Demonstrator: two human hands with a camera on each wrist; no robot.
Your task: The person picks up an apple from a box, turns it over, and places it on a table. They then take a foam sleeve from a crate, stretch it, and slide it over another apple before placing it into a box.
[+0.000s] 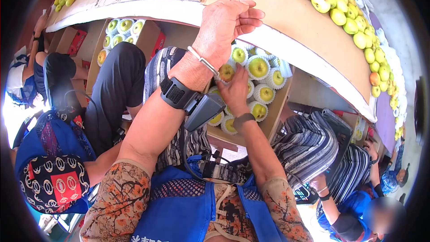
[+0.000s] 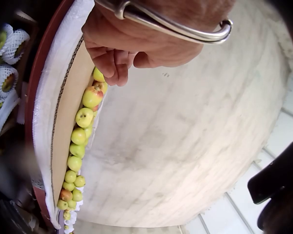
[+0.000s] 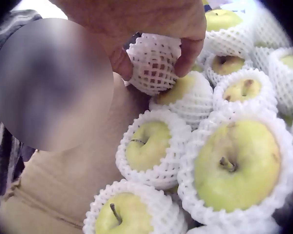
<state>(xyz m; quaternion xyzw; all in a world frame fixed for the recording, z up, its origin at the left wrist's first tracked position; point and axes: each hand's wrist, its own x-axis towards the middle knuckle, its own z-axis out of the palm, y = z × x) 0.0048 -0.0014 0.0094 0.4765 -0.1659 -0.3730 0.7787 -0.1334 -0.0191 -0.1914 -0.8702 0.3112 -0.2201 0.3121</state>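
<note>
My left hand (image 1: 228,22) is raised over the edge of the cardboard-covered table, fingers loosely curled around nothing; a silver bracelet circles its wrist. In the left wrist view the same hand (image 2: 146,34) hangs above a row of loose apples (image 2: 84,117). Lower down, my right hand (image 1: 235,90) reaches into an open cardboard box (image 1: 278,115) of apples in white foam nets. Thumb and fingers of the right hand (image 3: 146,22) pinch a netted apple (image 3: 154,66) near the box wall. Netted apples (image 3: 236,170) lie around it, stems mostly upward.
Loose green and reddish apples (image 1: 350,26) line the far edge of the cardboard tabletop (image 1: 268,18). Another box of netted apples (image 1: 126,26) is at the left. A seated person in dark trousers (image 1: 114,85) is on my left; other people sit at the right.
</note>
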